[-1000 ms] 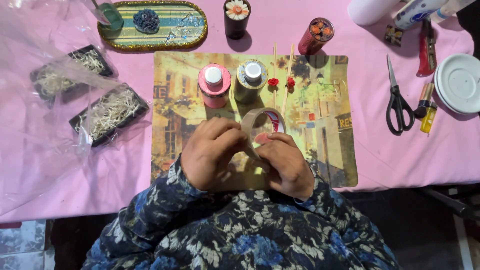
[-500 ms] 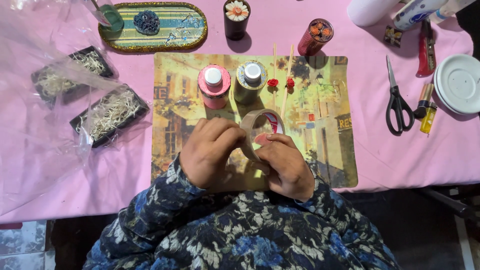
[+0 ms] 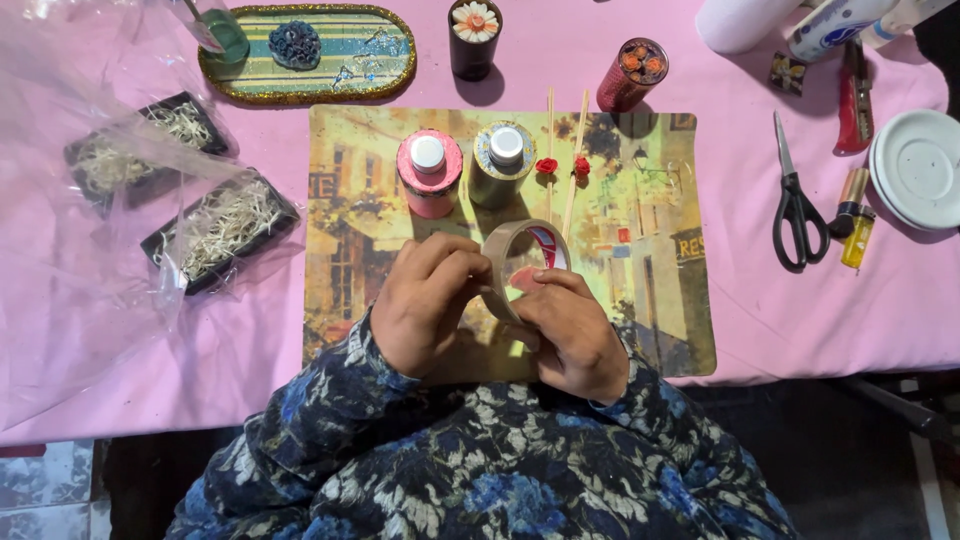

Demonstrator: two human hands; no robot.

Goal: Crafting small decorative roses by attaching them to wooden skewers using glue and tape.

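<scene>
Brown tape roll (image 3: 520, 262) stands on edge near the bench's front edge, its open hole facing sideways. Left hand (image 3: 428, 305) and right hand (image 3: 572, 332) both clasp its rim.

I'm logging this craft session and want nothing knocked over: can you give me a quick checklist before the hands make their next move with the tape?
1. Tape roll held by both hands: ok.
2. Left hand fingers on the roll's rim: ok.
3. Right hand supporting it from below: ok.
4. Loose tape end found: cannot tell.
5. Pink bottle upright and clear of the hands: ok.
6. Scissors lying apart on the right, untouched: ok.
</scene>
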